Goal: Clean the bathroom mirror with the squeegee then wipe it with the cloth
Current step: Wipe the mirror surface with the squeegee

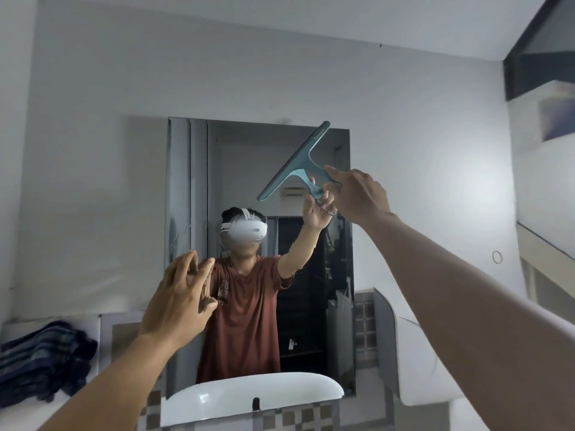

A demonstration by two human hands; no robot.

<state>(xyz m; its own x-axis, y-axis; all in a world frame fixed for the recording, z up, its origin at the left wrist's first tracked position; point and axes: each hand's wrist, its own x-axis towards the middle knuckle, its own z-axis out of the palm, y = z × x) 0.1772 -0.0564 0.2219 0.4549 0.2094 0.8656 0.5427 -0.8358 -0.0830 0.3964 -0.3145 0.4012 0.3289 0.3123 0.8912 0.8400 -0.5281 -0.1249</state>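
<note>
The rectangular mirror hangs on the pale wall above the sink. My right hand is raised to its upper right part and grips the handle of a teal squeegee. The blade slants from upper right to lower left against the glass near the mirror's top right corner. My left hand hovers in front of the mirror's lower left edge, fingers spread, holding nothing. A dark striped cloth lies bunched on the ledge at far left. The mirror reflects a person in a rust-red shirt with a white headset.
A white sink with a small dark tap sits below the mirror. Checkered tiles run around it. A white ledge curves along the right wall, under my right forearm. A dark beam is at top right.
</note>
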